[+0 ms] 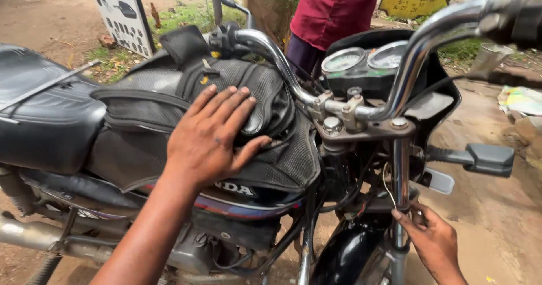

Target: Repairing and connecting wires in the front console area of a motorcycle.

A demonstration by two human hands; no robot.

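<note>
Left hand (pixel 212 138) flat on the motorcycle's black tank cover (pixel 169 104), fingers (pixel 226 107) spread wide. Right hand (pixel 432 242) low beside the chrome fork tube (pixel 400 172), fingers pinching thin wires (pixel 387 186).

The left hand (pixel 212 135) lies on the tank cover (pixel 169 115) in the middle of the frame, with the seat (pixel 39 110) at far left. The right hand (pixel 432 242) is at lower right, on the fork tube (pixel 400 172) below the handlebar (pixel 406 64). The gauges (pixel 364 62) sit behind the handlebar, at upper centre.

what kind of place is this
Likely an outdoor roadside repair spot: a motorcycle stands on bare dirt ground, with grass and signboards behind.
</note>
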